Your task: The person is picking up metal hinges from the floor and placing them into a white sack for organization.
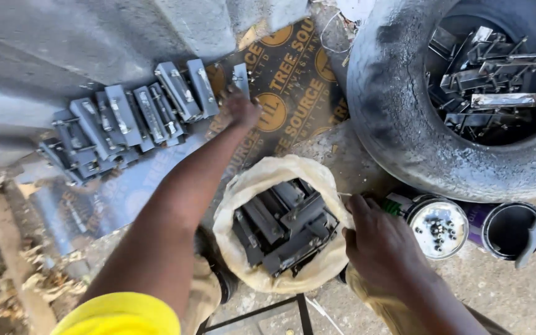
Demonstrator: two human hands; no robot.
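Bracket (241, 75) at row end under my left hand (241, 107), fingers closed on it. Steel, judged heavy, stiff, sharp-edged; best gripped across flat sides. Right hand (376, 239) grasps sack (249, 192) rim.

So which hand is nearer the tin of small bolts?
Right. The right hand grips the sack rim just beside the tin; the left hand reaches away to the row of metal latches.
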